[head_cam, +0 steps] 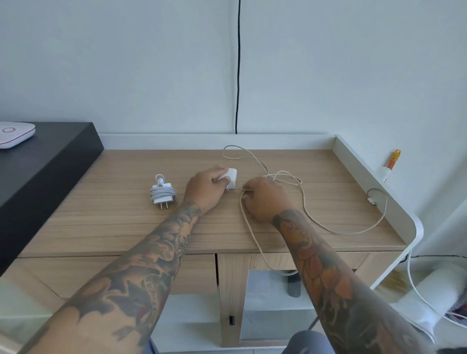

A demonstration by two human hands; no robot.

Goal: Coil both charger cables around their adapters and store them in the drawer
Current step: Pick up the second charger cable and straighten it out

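One charger (162,194) coiled on desk (323,166); left hand (208,187) holds second adapter (231,176), right hand (264,198) pinches loose cable (314,218); drawer (304,259) unused.

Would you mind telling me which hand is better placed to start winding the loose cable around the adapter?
The right hand: it already grips the loose cable, while the left hand holds the adapter.

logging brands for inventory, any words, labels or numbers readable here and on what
None can be read.
White device on the dark shelf: only a pink ring mark, no letters.
Coiled charger and adapter in the left hand: no print visible.
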